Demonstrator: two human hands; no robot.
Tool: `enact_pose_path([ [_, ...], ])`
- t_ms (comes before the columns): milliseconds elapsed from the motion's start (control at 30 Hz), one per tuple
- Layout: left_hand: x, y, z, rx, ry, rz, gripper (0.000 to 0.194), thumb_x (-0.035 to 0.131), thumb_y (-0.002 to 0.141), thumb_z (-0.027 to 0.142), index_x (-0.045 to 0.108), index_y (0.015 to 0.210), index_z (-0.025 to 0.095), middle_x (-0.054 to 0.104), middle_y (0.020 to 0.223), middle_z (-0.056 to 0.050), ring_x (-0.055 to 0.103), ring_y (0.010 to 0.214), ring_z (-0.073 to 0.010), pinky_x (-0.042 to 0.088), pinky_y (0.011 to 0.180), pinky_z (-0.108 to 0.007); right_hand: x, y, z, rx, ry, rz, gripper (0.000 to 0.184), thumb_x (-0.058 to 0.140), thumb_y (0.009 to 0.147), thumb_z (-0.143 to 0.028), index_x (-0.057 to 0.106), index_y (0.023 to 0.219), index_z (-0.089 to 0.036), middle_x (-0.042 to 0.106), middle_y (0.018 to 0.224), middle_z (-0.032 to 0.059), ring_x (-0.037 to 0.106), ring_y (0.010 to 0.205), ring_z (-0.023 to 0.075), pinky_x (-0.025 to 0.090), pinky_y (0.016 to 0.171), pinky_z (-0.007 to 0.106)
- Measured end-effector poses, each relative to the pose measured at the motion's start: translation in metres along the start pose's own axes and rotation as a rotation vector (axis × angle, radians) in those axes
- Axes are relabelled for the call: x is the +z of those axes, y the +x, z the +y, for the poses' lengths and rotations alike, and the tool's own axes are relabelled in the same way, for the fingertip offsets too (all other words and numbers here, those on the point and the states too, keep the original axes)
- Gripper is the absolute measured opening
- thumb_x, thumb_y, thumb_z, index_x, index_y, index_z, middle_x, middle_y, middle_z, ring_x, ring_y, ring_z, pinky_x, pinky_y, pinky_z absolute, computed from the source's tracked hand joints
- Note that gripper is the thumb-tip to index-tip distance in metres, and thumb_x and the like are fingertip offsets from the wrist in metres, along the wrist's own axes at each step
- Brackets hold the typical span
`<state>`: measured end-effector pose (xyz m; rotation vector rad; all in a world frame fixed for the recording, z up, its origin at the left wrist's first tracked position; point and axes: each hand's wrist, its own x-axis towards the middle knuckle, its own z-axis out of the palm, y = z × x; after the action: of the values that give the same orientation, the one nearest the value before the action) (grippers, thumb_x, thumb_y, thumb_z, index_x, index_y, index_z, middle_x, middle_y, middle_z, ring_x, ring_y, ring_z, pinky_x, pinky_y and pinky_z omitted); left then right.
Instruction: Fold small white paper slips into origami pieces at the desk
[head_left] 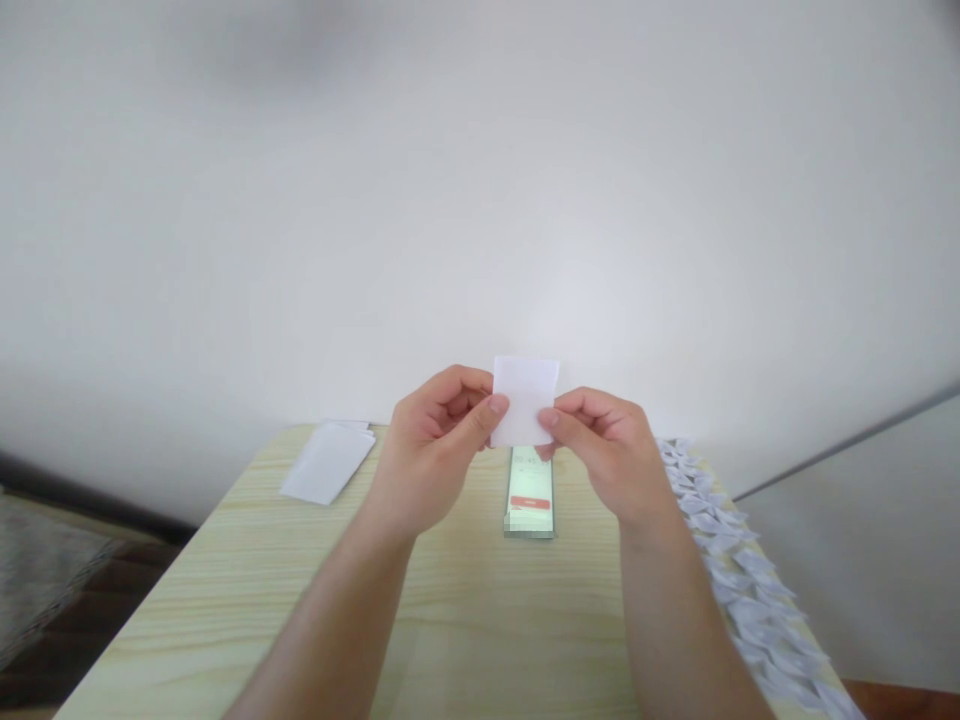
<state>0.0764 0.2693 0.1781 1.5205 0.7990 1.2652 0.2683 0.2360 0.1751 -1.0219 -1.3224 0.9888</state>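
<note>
A small white sheet of paper is held up above the table, facing me and nearly upright. My left hand pinches its left edge, with the thumb on the near side. On the right edge, my right hand pinches it the same way. Behind and below the paper lies a phone, its lit screen showing a red bar; the paper and my fingers cover its upper part.
On the left of the light wooden table lies a stack of white paper sheets. Many folded white paper pieces line the right edge. A pale wall rises directly behind the table.
</note>
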Motion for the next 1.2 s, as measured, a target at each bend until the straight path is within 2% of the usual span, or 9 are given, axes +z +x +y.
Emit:
enact_pose_path([
  [167, 0.002, -0.001, 0.002, -0.048, -0.064, -0.016, 0.018, 0.074, 0.091, 0.03, 0.063, 0.082, 0.019, 0.06, 0.066, 0.002, 0.052, 0.063, -0.0117, 0.04, 0.058, -0.025, 0.005, -0.001, 0.001, 0.007, 0.097, -0.01, 0.013, 0.078, 0.089, -0.033, 0.077, 0.094, -0.021, 0.077, 0.076, 0.0002, 0.071, 0.067, 0.0154, 0.057, 0.063, 0.026],
  [300, 0.002, -0.001, 0.001, -0.038, -0.157, -0.03, 0.011, 0.075, 0.09, 0.025, 0.066, 0.091, 0.019, 0.06, 0.064, 0.003, 0.053, 0.061, -0.0105, 0.043, 0.059, -0.024, 0.009, 0.001, 0.004, -0.026, 0.167, 0.024, 0.009, 0.078, 0.089, -0.028, 0.076, 0.097, -0.024, 0.076, 0.075, -0.0017, 0.071, 0.068, 0.0154, 0.058, 0.064, 0.027],
  [400, 0.0, 0.0, -0.002, 0.002, -0.217, -0.068, 0.008, 0.073, 0.092, 0.023, 0.07, 0.098, 0.02, 0.061, 0.065, 0.003, 0.056, 0.062, -0.0113, 0.046, 0.06, -0.025, 0.007, 0.003, 0.009, -0.075, 0.198, 0.035, 0.013, 0.079, 0.087, -0.024, 0.078, 0.1, -0.026, 0.076, 0.073, -0.0024, 0.07, 0.065, 0.0146, 0.058, 0.061, 0.026],
  [533, -0.002, -0.001, -0.004, 0.029, -0.24, -0.13, 0.008, 0.068, 0.094, 0.019, 0.076, 0.095, 0.02, 0.068, 0.08, -0.002, 0.062, 0.071, -0.0138, 0.052, 0.065, -0.028, 0.001, 0.003, 0.013, -0.07, 0.259, -0.046, 0.017, 0.073, 0.089, -0.015, 0.081, 0.098, -0.026, 0.077, 0.077, -0.0003, 0.071, 0.066, 0.0154, 0.059, 0.063, 0.029],
  [833, -0.003, -0.001, -0.003, -0.045, -0.279, -0.098, 0.015, 0.062, 0.095, 0.015, 0.076, 0.091, 0.021, 0.068, 0.081, -0.002, 0.062, 0.071, -0.0132, 0.054, 0.064, -0.026, 0.001, -0.002, 0.005, -0.042, 0.269, -0.078, 0.029, 0.057, 0.091, -0.012, 0.084, 0.095, -0.021, 0.079, 0.082, 0.0044, 0.074, 0.073, 0.0197, 0.062, 0.069, 0.034],
  [900, -0.003, 0.0, -0.002, -0.047, -0.267, -0.095, 0.016, 0.061, 0.096, 0.016, 0.076, 0.091, 0.02, 0.068, 0.082, -0.003, 0.063, 0.075, -0.0137, 0.055, 0.065, -0.026, 0.002, -0.002, 0.004, -0.062, 0.248, -0.06, 0.026, 0.059, 0.092, -0.015, 0.085, 0.093, -0.021, 0.08, 0.081, 0.0046, 0.074, 0.073, 0.0195, 0.062, 0.069, 0.034],
  [1033, -0.002, -0.001, 0.001, -0.039, -0.244, -0.092, 0.013, 0.063, 0.095, 0.02, 0.076, 0.093, 0.02, 0.068, 0.086, -0.003, 0.064, 0.081, -0.0154, 0.056, 0.067, -0.027, 0.006, -0.005, 0.001, -0.115, 0.083, 0.037, 0.01, 0.078, 0.087, -0.02, 0.084, 0.093, -0.025, 0.08, 0.083, 0.0014, 0.073, 0.075, 0.0156, 0.061, 0.069, 0.027],
  [1100, -0.001, -0.001, 0.002, -0.034, -0.233, -0.078, 0.011, 0.067, 0.094, 0.022, 0.077, 0.099, 0.021, 0.069, 0.087, -0.003, 0.064, 0.08, -0.0151, 0.057, 0.069, -0.027, 0.008, -0.006, 0.0, -0.152, 0.026, 0.07, 0.011, 0.08, 0.086, -0.02, 0.083, 0.095, -0.026, 0.08, 0.084, 0.0003, 0.073, 0.076, 0.0143, 0.061, 0.07, 0.026],
  [1200, 0.001, -0.002, 0.003, -0.046, -0.209, -0.05, 0.023, 0.074, 0.09, 0.027, 0.073, 0.113, 0.023, 0.07, 0.082, -0.001, 0.064, 0.075, -0.0135, 0.056, 0.069, -0.027, 0.01, -0.006, 0.001, -0.214, -0.016, 0.126, 0.012, 0.079, 0.088, -0.02, 0.082, 0.098, -0.026, 0.078, 0.084, -0.0003, 0.072, 0.073, 0.0129, 0.06, 0.068, 0.025],
])
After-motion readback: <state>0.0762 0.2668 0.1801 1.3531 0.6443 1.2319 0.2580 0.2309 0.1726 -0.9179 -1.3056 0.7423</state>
